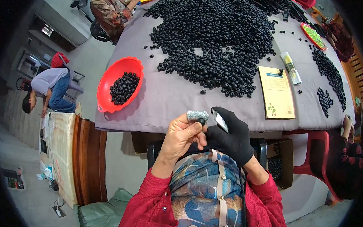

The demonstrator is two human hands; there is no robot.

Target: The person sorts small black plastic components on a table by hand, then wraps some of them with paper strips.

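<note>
Pinching a black bead (201,122) between thumb and wrapped finger of the left hand (182,133), just beside the counter (166,101); gripping a flat pale tool (220,122) in the curled, gloved right hand (233,139). Could nick skin by slipping, or lose the bead by pinching loosely.

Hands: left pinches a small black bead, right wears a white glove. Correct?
Not quite. The glove on the right hand is black, not white, as the head view shows. The left hand does pinch a small black bead.
</note>
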